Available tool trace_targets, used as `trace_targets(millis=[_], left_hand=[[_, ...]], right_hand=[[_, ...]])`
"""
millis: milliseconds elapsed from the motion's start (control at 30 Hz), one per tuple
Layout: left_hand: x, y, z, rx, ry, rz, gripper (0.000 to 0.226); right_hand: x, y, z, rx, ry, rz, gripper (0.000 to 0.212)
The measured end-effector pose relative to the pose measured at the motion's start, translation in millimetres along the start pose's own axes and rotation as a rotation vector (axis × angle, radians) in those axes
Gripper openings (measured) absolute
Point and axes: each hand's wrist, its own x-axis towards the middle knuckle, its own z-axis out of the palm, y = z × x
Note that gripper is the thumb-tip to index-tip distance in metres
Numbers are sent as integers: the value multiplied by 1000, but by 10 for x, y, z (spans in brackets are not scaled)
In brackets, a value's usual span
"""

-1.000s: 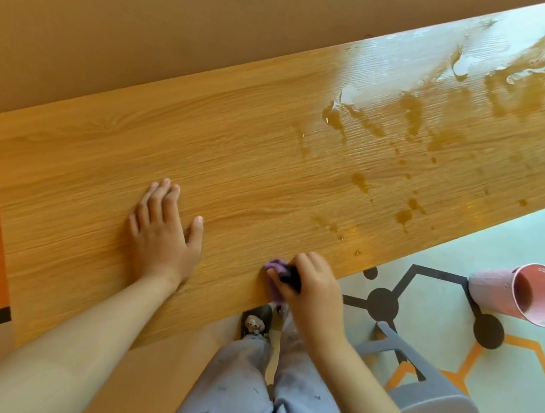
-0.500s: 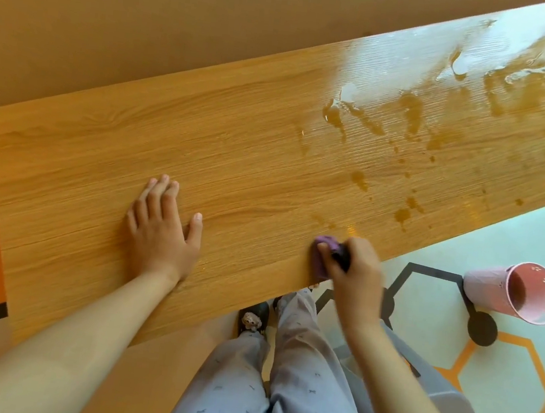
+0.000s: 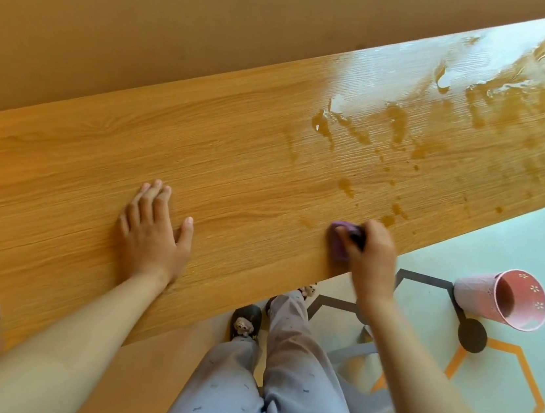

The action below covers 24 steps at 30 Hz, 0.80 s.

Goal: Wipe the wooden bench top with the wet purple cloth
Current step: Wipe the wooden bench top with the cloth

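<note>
Wood-grain bench top (image 3: 236,154) runs from 8 o'clock up to 2 o'clock beneath a tan wall (image 3: 183,24). Water puddles (image 3: 451,77) and brownish drips gleam toward 1 o'clock. At 4 o'clock a pink cup (image 3: 507,297) sits on pale floor (image 3: 518,236) marked with orange and black hexagon lines. The left hand (image 3: 152,236) lies flat on the wood at 8 o'clock, fingers straight. The right hand (image 3: 373,256), just right of centre, curls around the purple cloth (image 3: 338,245) at the bench's near edge.

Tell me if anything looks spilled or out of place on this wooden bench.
Yes: shiny puddles and brownish drips cover the right half of the light wooden bench top, beyond the crumpled purple cloth gripped by the right hand at the near edge.
</note>
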Motion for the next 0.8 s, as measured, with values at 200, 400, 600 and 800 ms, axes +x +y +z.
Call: trace_targets(millis=[200,400,600,800], left_hand=[[-5,12,-22,-5,1,0,62],[-7,39,-28,28,-31,-18,64],[39,73,-80,40,-47,-12,60],[390,383,-97,39,-53,126,41]], right_hand=[[251,482,-407,-65,135,239,27],[-165,-198,60,5,-69,-16,31],[-277,-733,512,22,-263,-290,26],[274,-323,149,50,-166,-162,28]])
